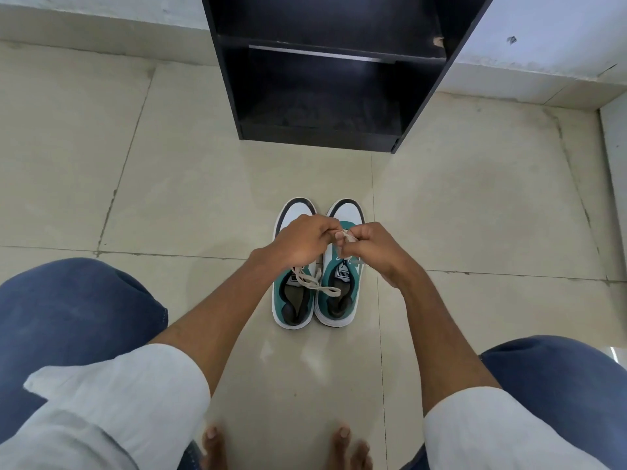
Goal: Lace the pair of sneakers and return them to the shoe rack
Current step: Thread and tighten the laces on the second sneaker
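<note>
1. Pair of sneakers [314, 300] stands side by side on the tiled floor [135, 184], toes toward the shoe rack [325, 96], well apart from its open front.
2. Left hand [300, 244] and right hand [376, 251] meet over the right-side shoe; fingers curled, thumb and fingertips of each pinching the cream lace [347, 236] between them.
3. Judged stage: lacing of that shoe under way, knot or final crossing being worked; eyelets hidden beneath the hands, so extent unclear.
4. Other shoe: loose lace ends [312, 281] trail across its opening onto its neighbour; whether tied, cannot tell.
5. Left to do: finish lacing, then carry both to the rack, whose two visible shelves look bare.
6. Look: teal uppers, white toes with dark trim, white soles, flat cream laces.
</note>
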